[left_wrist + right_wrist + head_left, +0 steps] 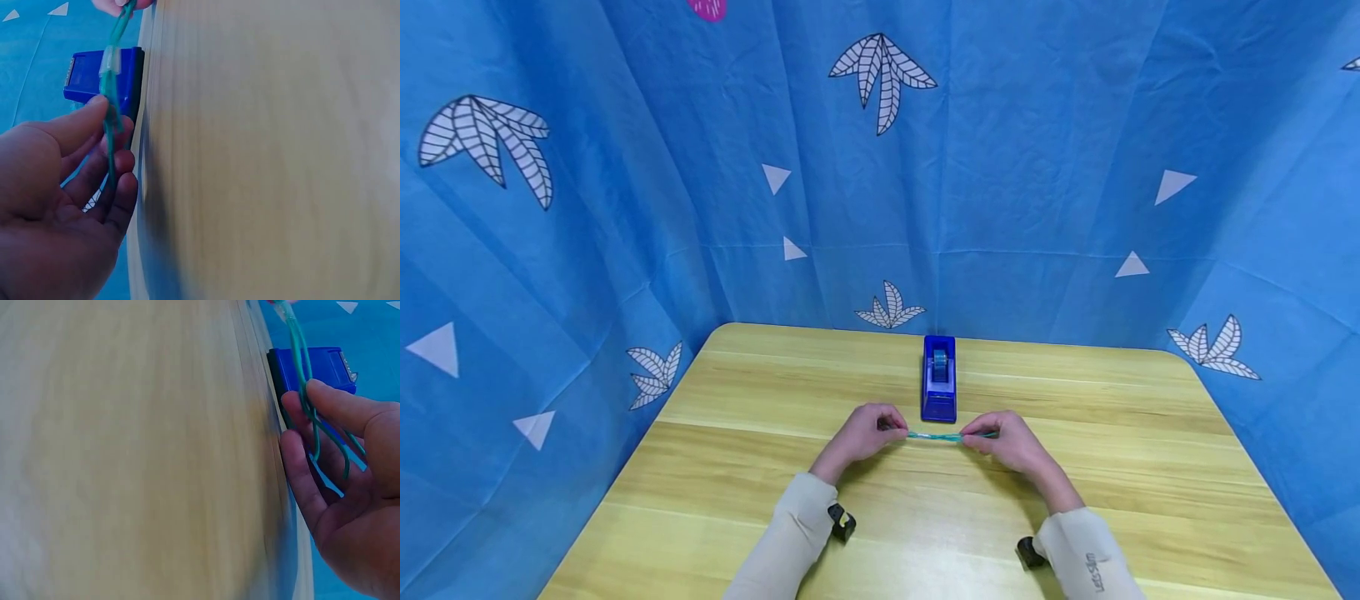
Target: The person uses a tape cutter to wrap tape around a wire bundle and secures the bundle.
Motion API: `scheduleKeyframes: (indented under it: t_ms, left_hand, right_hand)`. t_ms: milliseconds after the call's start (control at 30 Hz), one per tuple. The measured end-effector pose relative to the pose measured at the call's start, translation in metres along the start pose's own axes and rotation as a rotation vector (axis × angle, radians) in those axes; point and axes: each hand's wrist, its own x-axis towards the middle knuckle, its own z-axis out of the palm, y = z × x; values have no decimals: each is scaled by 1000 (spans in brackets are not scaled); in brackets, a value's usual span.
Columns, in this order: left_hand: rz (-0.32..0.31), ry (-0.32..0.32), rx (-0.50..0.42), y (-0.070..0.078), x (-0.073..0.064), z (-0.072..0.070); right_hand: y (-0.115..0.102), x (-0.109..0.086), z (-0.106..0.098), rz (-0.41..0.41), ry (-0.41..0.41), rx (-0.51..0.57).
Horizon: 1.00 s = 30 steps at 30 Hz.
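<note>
A bundle of thin green cords (942, 437) stretches level between both hands, just in front of the tape dispenser. At its left end, my left hand (867, 433) pinches it between thumb and fingertips. The other end is pinched by my right hand (1009, 442); several loose ends (315, 447) hang past those fingers in the right wrist view. A band of clear tape (110, 60) wraps the bundle between the hands, close to the left thumb. The blue tape dispenser (939, 379), with its roll of tape (940, 362), stands right behind the cords.
The wooden table (760, 400) has rounded back corners. A blue curtain (1037, 150) with leaf and triangle prints hangs behind it and along both sides. Each sleeve carries a small black wrist mount (1032, 553) near the cuff.
</note>
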Motion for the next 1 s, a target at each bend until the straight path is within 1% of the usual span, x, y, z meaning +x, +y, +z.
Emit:
scheduleKeyframes:
  t_ms: [67,267,467,833,1000]
  left_hand:
    - [-5,-4,4,0,0,0]
    - [12,-7,8,-2,0,0]
    - [-2,-12,17,-4,2,1]
    - [26,-20,19,-5,2,0]
    - [34,-23,11,-4,0,0]
  right_hand:
    - [0,1,1,-1,1,-8]
    - [2,3,3,-7,-1,-19]
    - [4,3,4,-41,-20,-4]
    - [3,1,1,-89,-58,-4]
    - [4,1,2,-75,-60,-3]
